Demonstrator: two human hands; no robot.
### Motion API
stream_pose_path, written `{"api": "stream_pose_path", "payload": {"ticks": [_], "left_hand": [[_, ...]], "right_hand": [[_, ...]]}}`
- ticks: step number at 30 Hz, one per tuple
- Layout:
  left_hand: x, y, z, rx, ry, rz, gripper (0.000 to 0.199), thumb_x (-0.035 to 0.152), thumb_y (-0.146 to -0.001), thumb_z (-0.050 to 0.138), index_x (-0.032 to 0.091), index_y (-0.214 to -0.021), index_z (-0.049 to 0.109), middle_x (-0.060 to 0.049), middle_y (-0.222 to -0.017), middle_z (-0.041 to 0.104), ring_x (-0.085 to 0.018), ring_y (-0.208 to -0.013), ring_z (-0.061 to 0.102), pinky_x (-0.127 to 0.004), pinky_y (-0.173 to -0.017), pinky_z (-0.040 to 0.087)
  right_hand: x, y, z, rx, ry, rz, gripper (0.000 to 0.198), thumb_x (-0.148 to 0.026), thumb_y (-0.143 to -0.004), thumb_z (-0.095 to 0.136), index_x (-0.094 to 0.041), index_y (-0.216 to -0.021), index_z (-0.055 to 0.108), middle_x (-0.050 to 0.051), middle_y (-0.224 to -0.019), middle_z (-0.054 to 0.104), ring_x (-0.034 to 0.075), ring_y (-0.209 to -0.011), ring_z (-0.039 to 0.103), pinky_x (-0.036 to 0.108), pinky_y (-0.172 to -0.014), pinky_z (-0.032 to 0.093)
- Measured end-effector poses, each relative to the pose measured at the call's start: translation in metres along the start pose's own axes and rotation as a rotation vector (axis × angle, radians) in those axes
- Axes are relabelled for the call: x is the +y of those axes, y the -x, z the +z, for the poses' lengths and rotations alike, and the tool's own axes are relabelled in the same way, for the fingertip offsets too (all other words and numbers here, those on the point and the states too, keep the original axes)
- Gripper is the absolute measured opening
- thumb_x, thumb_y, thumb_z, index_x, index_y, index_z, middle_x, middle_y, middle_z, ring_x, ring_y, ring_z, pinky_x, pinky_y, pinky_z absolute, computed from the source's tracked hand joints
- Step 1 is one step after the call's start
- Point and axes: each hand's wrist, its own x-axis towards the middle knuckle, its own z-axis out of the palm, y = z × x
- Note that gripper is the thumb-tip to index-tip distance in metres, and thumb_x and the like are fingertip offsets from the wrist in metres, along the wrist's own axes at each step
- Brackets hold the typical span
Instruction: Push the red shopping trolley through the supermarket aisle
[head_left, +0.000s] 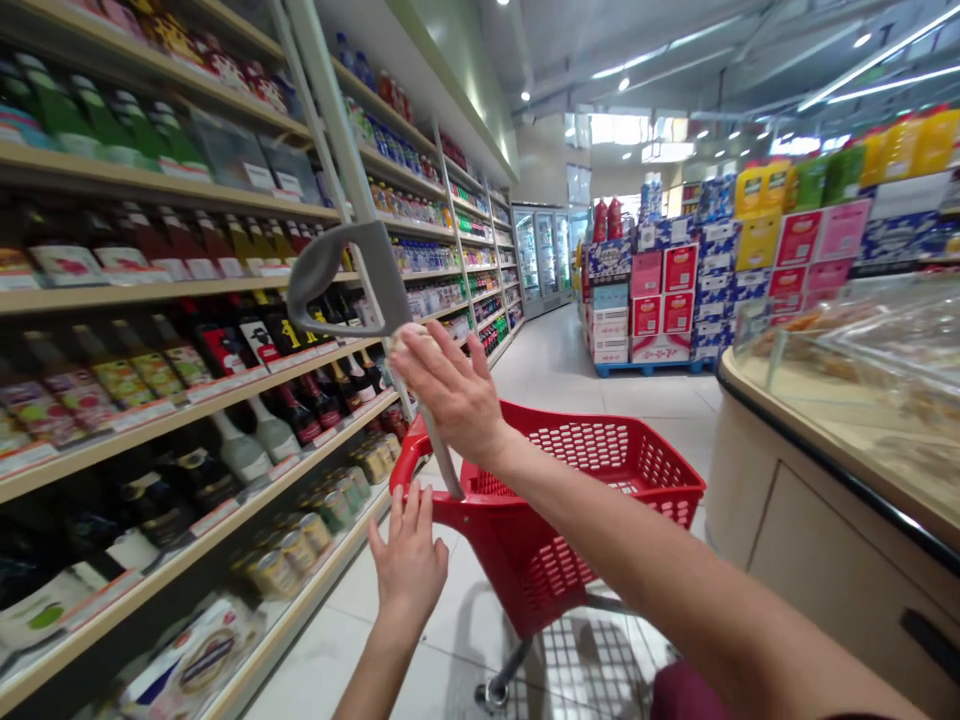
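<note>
A small red shopping cart [555, 500] with a perforated plastic basket stands just in front of me. From its rear a grey pole [341, 120] rises, leaning left, and carries a loop-shaped grey handle [330, 272]. My right hand [454, 390] reaches across over the cart and lies against the pole just below that loop. Its fingers are stretched out, and it covers part of the pole. Lower down, my left hand [409, 550] has its fingers spread, with the tips at the cart's red push bar [405, 455]. I cannot tell whether they touch it.
Shelves [247, 385] of bottles and cans run along the left. On the right stands a rounded display counter [787, 480] with clear covers. Stacked drink cartons [664, 290] sit on a blue pallet farther ahead. Glass-door fridges [541, 255] stand at the back, beyond the tiled floor [517, 375].
</note>
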Motion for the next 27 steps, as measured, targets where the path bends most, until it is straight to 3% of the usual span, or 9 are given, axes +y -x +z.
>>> {"api": "stream_pose_path", "payload": {"ticks": [2, 5, 7, 9, 14, 16, 18, 24, 27], "left_hand": [[0.001, 0.002, -0.003, 0.001, 0.002, 0.007, 0.055, 0.015, -0.072, 0.037, 0.017, -0.127, 0.034, -0.005, -0.137, 0.033, -0.021, -0.129, 0.019, -0.052, -0.103, 0.01], [0.002, 0.004, -0.004, -0.005, 0.016, 0.002, 0.055, 0.015, -0.071, 0.039, 0.017, -0.126, 0.037, -0.006, -0.137, 0.034, -0.022, -0.129, 0.02, -0.052, -0.103, 0.012], [0.004, 0.005, -0.004, -0.016, 0.031, 0.006, 0.056, 0.016, -0.07, 0.04, 0.017, -0.126, 0.037, -0.006, -0.136, 0.034, -0.023, -0.129, 0.02, -0.052, -0.102, 0.014], [0.007, 0.005, -0.003, -0.02, 0.041, 0.011, 0.057, 0.016, -0.069, 0.041, 0.017, -0.125, 0.038, -0.006, -0.137, 0.034, -0.023, -0.128, 0.02, -0.052, -0.102, 0.014], [0.014, 0.005, -0.005, 0.014, 0.043, -0.005, 0.056, 0.016, -0.071, 0.038, 0.015, -0.126, 0.036, -0.005, -0.137, 0.033, -0.023, -0.129, 0.018, -0.051, -0.102, 0.015], [0.014, 0.005, -0.004, 0.019, 0.06, 0.018, 0.056, 0.016, -0.071, 0.039, 0.015, -0.127, 0.036, -0.005, -0.136, 0.035, -0.023, -0.128, 0.021, -0.05, -0.102, 0.016], [0.015, 0.006, -0.004, 0.021, 0.085, 0.047, 0.057, 0.015, -0.07, 0.04, 0.016, -0.126, 0.037, -0.006, -0.134, 0.038, -0.023, -0.127, 0.024, -0.049, -0.101, 0.017], [0.02, 0.003, -0.004, 0.059, 0.131, 0.055, 0.055, 0.016, -0.069, 0.042, 0.015, -0.124, 0.04, -0.007, -0.131, 0.042, -0.025, -0.125, 0.028, -0.049, -0.098, 0.022], [0.023, 0.002, -0.005, 0.056, 0.138, 0.069, 0.055, 0.014, -0.069, 0.041, 0.017, -0.124, 0.04, -0.006, -0.13, 0.043, -0.025, -0.124, 0.029, -0.049, -0.098, 0.022]], "right_hand": [[-0.002, 0.0, 0.005, -0.041, -0.013, -0.186, 0.041, -0.016, -0.089, 0.03, -0.023, -0.13, 0.031, -0.002, -0.139, 0.027, 0.016, -0.131, 0.006, 0.045, -0.106, 0.004], [-0.002, 0.064, 0.021, -0.21, -0.064, -0.481, 0.034, -0.018, -0.09, 0.029, -0.019, -0.121, 0.043, 0.0, -0.134, 0.037, 0.014, -0.13, 0.013, 0.042, -0.107, 0.007], [0.001, 0.107, 0.028, -0.305, -0.09, -0.533, 0.032, -0.02, -0.09, 0.03, -0.02, -0.118, 0.046, -0.002, -0.131, 0.042, 0.012, -0.129, 0.017, 0.04, -0.108, 0.008], [0.005, 0.12, 0.026, -0.332, -0.102, -0.497, 0.033, -0.02, -0.09, 0.031, -0.021, -0.12, 0.045, -0.003, -0.131, 0.042, 0.012, -0.129, 0.017, 0.04, -0.108, 0.007], [0.011, 0.058, 0.011, -0.197, -0.104, -0.308, 0.039, -0.017, -0.089, 0.032, -0.021, -0.127, 0.036, 0.0, -0.138, 0.03, 0.016, -0.131, 0.008, 0.046, -0.107, 0.005], [0.009, 0.057, 0.012, -0.191, -0.12, -0.292, 0.039, -0.017, -0.088, 0.033, -0.021, -0.127, 0.038, 0.0, -0.137, 0.032, 0.016, -0.13, 0.011, 0.043, -0.107, 0.008], [0.004, 0.089, 0.021, -0.221, -0.143, -0.302, 0.037, -0.017, -0.088, 0.034, -0.021, -0.124, 0.042, 0.0, -0.134, 0.038, 0.014, -0.129, 0.017, 0.039, -0.107, 0.014], [-0.023, 0.259, 0.053, -0.324, -0.132, -0.127, 0.028, -0.02, -0.088, 0.038, -0.021, -0.111, 0.054, 0.002, -0.116, 0.056, 0.015, -0.12, 0.036, 0.036, -0.1, 0.031], [-0.026, 0.293, 0.05, -0.317, -0.141, -0.085, 0.025, -0.022, -0.088, 0.037, -0.021, -0.101, 0.059, 0.001, -0.104, 0.063, 0.013, -0.112, 0.046, 0.031, -0.096, 0.035]]}}
